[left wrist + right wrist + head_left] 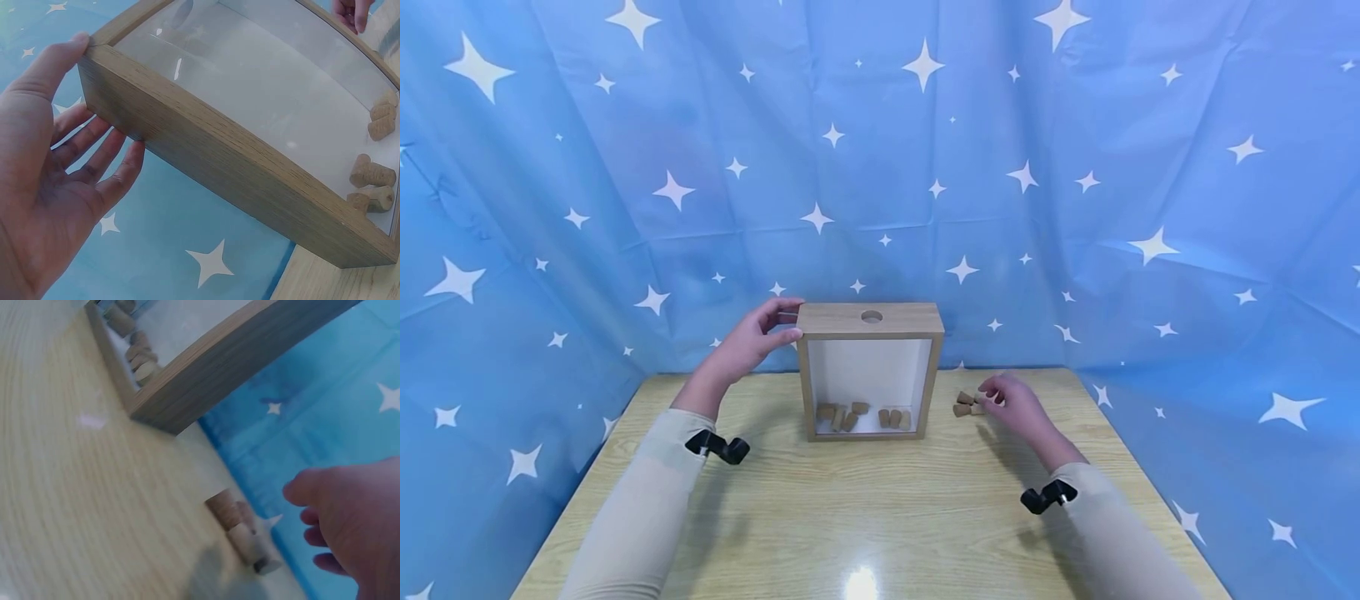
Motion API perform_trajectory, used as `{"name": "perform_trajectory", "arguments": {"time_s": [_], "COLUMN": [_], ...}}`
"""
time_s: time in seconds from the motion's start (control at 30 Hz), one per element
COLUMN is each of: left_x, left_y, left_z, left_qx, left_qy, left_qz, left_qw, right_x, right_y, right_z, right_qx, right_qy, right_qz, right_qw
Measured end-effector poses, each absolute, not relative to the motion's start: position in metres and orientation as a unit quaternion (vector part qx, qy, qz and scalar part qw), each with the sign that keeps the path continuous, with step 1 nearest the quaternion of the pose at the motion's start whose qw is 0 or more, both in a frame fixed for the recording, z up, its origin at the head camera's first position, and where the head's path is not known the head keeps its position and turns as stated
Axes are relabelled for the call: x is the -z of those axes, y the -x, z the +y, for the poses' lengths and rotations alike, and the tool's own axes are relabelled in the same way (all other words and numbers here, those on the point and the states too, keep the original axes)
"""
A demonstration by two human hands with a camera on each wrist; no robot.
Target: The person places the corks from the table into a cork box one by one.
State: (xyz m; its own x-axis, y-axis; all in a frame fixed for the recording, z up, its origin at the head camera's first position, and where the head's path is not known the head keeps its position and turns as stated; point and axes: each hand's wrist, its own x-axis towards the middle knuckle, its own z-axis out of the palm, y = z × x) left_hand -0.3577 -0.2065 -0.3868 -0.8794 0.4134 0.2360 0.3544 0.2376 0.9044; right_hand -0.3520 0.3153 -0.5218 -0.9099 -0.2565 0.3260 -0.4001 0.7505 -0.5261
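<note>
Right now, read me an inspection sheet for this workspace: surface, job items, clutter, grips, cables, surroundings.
Surface: wood-grain table, with a bright glare spot.
Job items: upright wood-framed display box with a round top hole; corks inside, loose corks right of it.
Clutter: nothing seen.
Grips: left grip holds the box's upper left corner; right grip is by the loose corks, apparently holding none.
Cables: nothing seen.
Surroundings: blue star-patterned backdrop.

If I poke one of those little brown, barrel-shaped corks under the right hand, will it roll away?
The little brown, barrel-shaped corks would probably roll sideways, since their sides are rounded. Lying bunched together, they may bump each other. Their corky look suggests they're light.
</note>
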Motion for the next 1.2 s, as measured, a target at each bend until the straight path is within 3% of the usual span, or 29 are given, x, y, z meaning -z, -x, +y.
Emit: {"name": "perform_trajectory", "arguments": {"time_s": [0.23,0.87,1.2], "left_x": [0.388,0.389,0.389], "left_y": [0.357,0.358,0.358], "left_z": [-0.207,-0.205,-0.205], "left_qx": [-0.566,-0.567,-0.569], "left_qy": [-0.244,-0.243,-0.243], "left_qz": [0.787,0.787,0.786], "left_qw": [0.023,0.022,0.021], "right_x": [0.537,0.559,0.561], "right_y": [0.350,0.357,0.358], "right_z": [0.313,0.315,0.316], "right_qx": [-0.278,-0.192,-0.168], "right_qy": [-0.167,-0.218,-0.232], "right_qz": [-0.941,-0.946,-0.948], "right_qw": [0.097,0.144,0.140]}}
